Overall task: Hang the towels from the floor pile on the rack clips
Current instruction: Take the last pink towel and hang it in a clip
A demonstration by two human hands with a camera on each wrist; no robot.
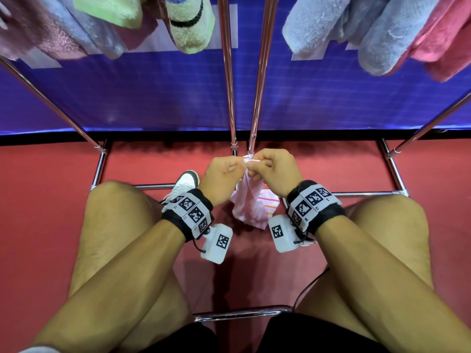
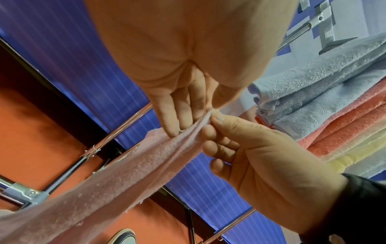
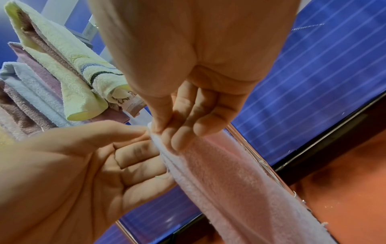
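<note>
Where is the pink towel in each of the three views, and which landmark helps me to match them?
Head view: the pink towel hangs at centre, between the knees, its top edge pinched by both hands.
Left wrist view: it runs from the fingers down to the lower left corner.
Right wrist view: it runs from the fingers down to the lower right.
Shared landmark: the blue panel behind the rack.

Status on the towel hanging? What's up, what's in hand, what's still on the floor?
Done: green, blue and red towels already hang along the top of the rack. In hand: left hand and right hand both pinch the top edge of a pink towel, which hangs below them; not yet at a clip. Left: a striped towel shows on the red floor behind it; further pile hidden.
</note>
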